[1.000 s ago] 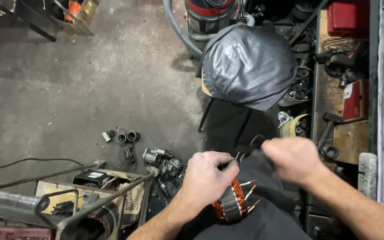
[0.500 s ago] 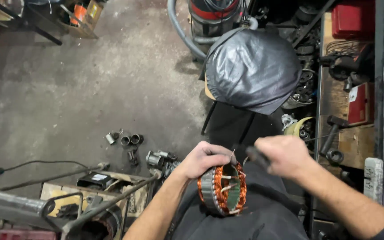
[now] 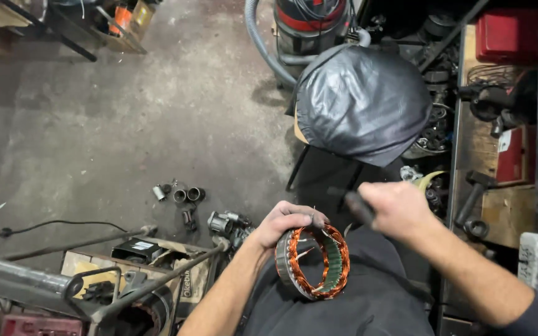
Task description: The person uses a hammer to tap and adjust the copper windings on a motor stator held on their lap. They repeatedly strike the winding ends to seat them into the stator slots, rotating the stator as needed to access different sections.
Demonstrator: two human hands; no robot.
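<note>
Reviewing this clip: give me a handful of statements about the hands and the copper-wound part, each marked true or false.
1. The left hand grips the ring-shaped metal stator with copper windings. True.
2. The right hand is empty. False: it holds a dark-handled tool.
3. The stator lies on the grey concrete floor. False: it rests on the person's lap.
4. A stool with a black plastic-covered seat stands ahead. True.

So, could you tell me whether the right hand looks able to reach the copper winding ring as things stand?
Probably yes: the right hand, gripping a dark tool, hovers just beside the copper winding ring, which the left hand holds with its open face exposed; nothing lies between.
</note>
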